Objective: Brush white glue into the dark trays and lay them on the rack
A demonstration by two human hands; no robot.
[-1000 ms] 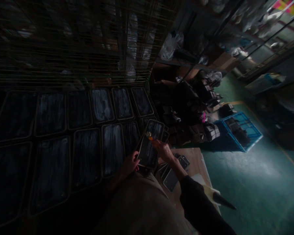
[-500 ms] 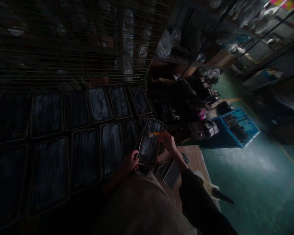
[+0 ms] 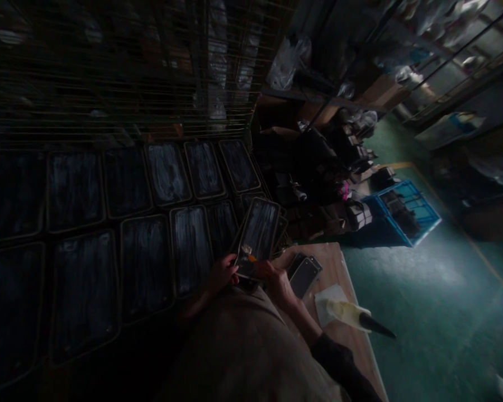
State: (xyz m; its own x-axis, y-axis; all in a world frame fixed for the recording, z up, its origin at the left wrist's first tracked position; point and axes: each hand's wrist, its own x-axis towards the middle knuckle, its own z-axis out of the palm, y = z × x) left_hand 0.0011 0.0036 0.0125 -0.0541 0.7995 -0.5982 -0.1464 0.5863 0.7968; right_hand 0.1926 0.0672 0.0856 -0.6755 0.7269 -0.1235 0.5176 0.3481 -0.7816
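Observation:
My left hand (image 3: 225,271) grips the lower left edge of a dark rectangular panel (image 3: 259,226) with rounded corners and a pale rim. Whitish streaks run along the panel's face. In my right hand (image 3: 276,282) is a small brush (image 3: 252,258) with an orange handle, its pale bristles against the lower left part of the panel. Just right of my right hand, more dark panels (image 3: 305,274) lie stacked on a wooden board. Similar streaked panels (image 3: 191,248) are laid out in rows to the left of my hands.
A squeeze bottle (image 3: 352,315) with a dark nozzle lies on a white sheet, across the wooden tabletop's (image 3: 335,257) right edge. Behind the rows of panels rises a wire mesh (image 3: 121,84). A blue crate (image 3: 406,215) stands on the green floor, beside piled dark goods (image 3: 318,218).
My right hand and the brush have moved down and left along the panel, from its upper middle to its lower end. My left hand keeps its hold.

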